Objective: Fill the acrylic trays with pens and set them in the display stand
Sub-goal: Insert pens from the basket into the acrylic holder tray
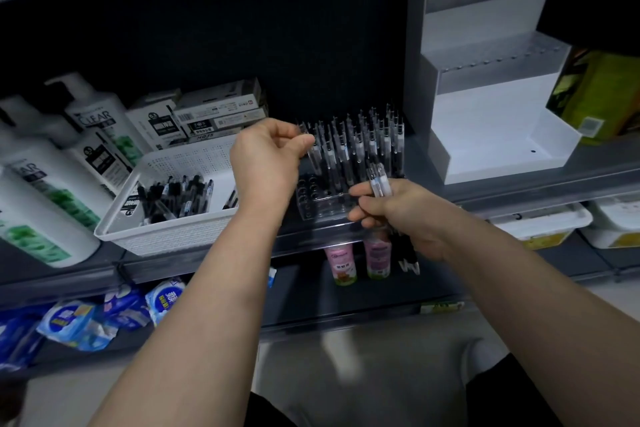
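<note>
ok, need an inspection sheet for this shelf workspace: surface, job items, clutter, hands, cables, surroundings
Surface: grey shelf, dimly lit.
Job's things: acrylic tray partly filled, with upright pens in the back rows and the front holes empty. The display stand to its right holds no pens. A white basket of loose pens sits to its left.
Clutter: shampoo bottles left of the basket, pen boxes behind it.
Hands: left hand pinches a pen at the tray. Right hand grips a bundle of pens.
Cables: nothing seen.
Surroundings: pink bottles and blue packets on the lower shelf, yellow-green box right of the stand.
</note>
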